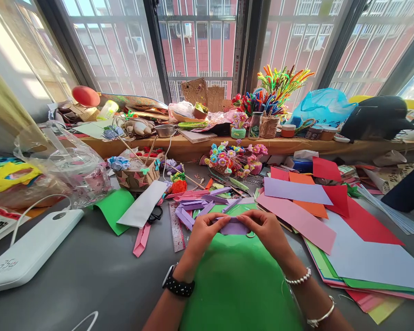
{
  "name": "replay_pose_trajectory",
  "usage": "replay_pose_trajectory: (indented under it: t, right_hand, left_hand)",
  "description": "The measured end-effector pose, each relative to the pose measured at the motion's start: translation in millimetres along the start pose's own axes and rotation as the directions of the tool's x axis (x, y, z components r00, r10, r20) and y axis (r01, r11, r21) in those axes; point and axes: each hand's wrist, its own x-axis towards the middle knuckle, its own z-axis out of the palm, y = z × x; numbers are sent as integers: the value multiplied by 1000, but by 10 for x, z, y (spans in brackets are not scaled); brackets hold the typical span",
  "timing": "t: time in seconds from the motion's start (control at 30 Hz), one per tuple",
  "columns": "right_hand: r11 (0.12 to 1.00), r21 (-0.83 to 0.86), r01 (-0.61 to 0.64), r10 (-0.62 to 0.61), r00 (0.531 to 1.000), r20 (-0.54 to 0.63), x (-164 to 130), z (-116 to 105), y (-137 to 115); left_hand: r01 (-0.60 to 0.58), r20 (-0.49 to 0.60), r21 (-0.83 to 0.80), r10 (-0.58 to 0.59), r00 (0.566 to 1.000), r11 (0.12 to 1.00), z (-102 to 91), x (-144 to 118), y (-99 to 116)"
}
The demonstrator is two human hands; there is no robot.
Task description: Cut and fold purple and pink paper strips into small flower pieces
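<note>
A: What do the fingers hold?

B: A purple paper piece (pixel 233 228), matte and creased along its upper edge. My left fingers (pixel 222 224) pinch one end and my right fingers (pixel 247 223) pinch the other, thumbs towards each other. The piece sits between my two hands, above a glossy green sheet (pixel 241 285).

A: Which shapes lie just beyond?

B: Purple folded strips (pixel 184 217), flat and angular, lying in a loose cluster. To their left are a ruler (pixel 176 230) with a pink pattern and a pink folded strip (pixel 141 241) that tapers to a point.

A: And the papers to the right?

B: Smooth rectangular sheets, overlapping: a lavender sheet (pixel 296 191), a long pink sheet (pixel 300 219), a red sheet (pixel 372 221) and a broad pale-blue sheet (pixel 382 264).

A: On what surface?

B: A grey tabletop (pixel 124 289), smooth and dull. At its left rests a white power bank (pixel 34 250), a rounded slab with a cable; near it, a green sheet (pixel 114 210) curls at one edge.

A: The room?

B: A wooden ledge (pixel 193 147) runs behind, bearing fuzzy pipe cleaners (pixel 284 92) in many colours and a crinkled blue plastic bag (pixel 324 108). Above it, dark-framed windows (pixel 210 55) show metal bars and a pink brick wall.
</note>
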Motion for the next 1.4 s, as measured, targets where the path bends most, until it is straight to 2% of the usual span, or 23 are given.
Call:
replay_pose_trajectory:
  t: [0.17,0.37,0.67,0.9,1.03,1.2,1.4]
  right_hand:
    - [1000,-6,-1,1,1000,-9,4,7,-10]
    - [989,117,-92,80,991,105,28,-11,1]
    - [990,91,-112,104,990,90,12,-11,3]
    - [960,190,-206,179,973,147,19,-24,4]
    - [972,190,-138,122,988,96,14,3,0]
    - [994,104,-16,15,1000,16,-4,35,-2]
    - [998,57,24,-24,1000,-1,-5,35,-3]
  left_hand:
    - [-11,17,-8,11,1000,1000,-2,-1,-13]
    - [-25,18,19,25,1000,1000,-10,-6,10]
    - [13,18,-16,-13,1000,1000,-3,-16,30]
    - [-29,-14,32,29,999,999,-22,-12,78]
    - [-7,0,-1,7,1000,1000,-42,-11,78]
    - [19,19,-60,-18,1000,998,-45,-12,76]
    - [3,15,-42,-2,1000,999,-41,-15,83]
